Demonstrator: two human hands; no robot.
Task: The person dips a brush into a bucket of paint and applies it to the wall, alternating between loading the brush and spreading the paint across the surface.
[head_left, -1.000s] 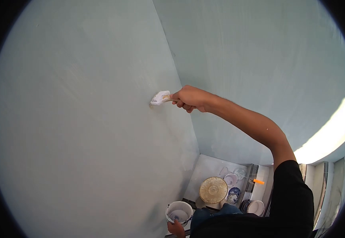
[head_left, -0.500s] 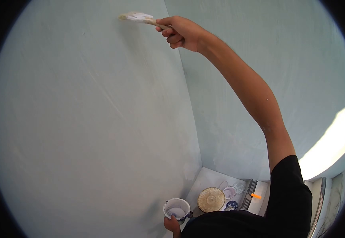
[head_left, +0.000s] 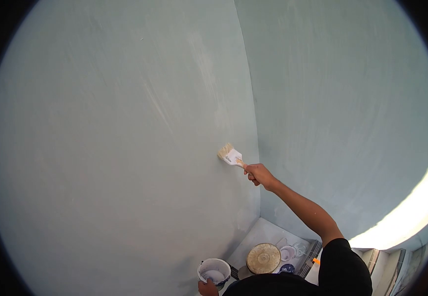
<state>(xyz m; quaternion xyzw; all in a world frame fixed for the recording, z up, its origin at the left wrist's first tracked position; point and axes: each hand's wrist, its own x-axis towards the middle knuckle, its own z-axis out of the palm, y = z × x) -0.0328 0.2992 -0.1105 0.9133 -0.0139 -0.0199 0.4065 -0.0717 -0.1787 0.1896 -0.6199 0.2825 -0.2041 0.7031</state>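
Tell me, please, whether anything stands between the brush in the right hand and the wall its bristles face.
Nothing visible does: the brush in the right hand has its bristles at or close to the wall, and the bucket in the left hand is lower down, out of the way.

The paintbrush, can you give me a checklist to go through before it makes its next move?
1. Paintbrush held: ok, the right hand grips its handle.
2. Bucket held: ok, the left hand is at its rim.
3. Something in the bucket: ok, a pale liquid shows inside.
4. Bristles loaded: cannot tell, they are too small to see if they are wet.
5. Bristles touching the wall: cannot tell, they are near it, but contact is unclear.
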